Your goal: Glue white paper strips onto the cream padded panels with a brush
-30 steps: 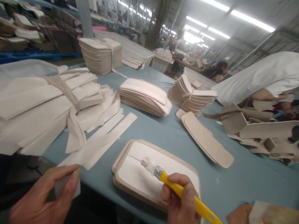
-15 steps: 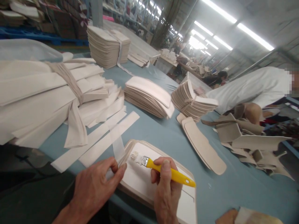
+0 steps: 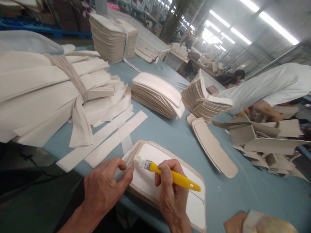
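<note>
My right hand is closed round the yellow handle of a glue brush. Its white bristles rest on the near left corner of a white-faced beige panel lying on the blue table. My left hand pinches a thin white strip at that same corner, thumb and fingers pressed together. The strip runs up and away from the panel's edge.
Loose white strips and a tied white bundle lie to the left. Stacks of beige pieces stand further back, and flat beige soles lie to the right. A person in white leans over scraps.
My left hand came in from the table's near edge with a white strip to the panel's corner. The brush moved left to that corner, its handle now nearly level.
</note>
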`<action>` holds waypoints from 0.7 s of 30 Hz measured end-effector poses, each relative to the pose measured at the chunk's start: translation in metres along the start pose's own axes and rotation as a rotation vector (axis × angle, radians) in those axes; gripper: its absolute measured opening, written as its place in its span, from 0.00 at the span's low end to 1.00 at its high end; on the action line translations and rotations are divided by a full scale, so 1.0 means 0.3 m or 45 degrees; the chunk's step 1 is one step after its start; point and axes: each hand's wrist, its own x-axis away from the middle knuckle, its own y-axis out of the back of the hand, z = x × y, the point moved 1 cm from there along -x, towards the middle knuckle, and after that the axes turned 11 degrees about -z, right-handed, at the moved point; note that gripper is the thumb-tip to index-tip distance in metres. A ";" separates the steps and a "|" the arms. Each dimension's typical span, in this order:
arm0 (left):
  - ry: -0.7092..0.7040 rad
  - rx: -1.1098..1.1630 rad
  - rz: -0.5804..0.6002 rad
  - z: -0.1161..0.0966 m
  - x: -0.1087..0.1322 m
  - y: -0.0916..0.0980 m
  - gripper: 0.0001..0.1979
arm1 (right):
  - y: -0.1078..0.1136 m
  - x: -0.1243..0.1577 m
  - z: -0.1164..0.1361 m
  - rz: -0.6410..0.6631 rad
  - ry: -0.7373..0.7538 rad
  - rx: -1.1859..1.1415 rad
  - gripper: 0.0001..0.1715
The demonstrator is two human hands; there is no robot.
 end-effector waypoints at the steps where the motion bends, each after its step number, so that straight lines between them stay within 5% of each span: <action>1: -0.001 -0.005 -0.009 0.000 0.002 -0.001 0.13 | 0.003 -0.003 -0.002 0.047 0.023 0.040 0.20; 11: -0.053 -0.095 0.027 0.011 0.028 -0.016 0.13 | 0.100 -0.081 0.050 0.399 0.321 0.293 0.18; 21: 0.084 -0.095 0.182 0.028 0.002 -0.009 0.14 | 0.343 -0.051 0.079 0.296 0.539 0.487 0.17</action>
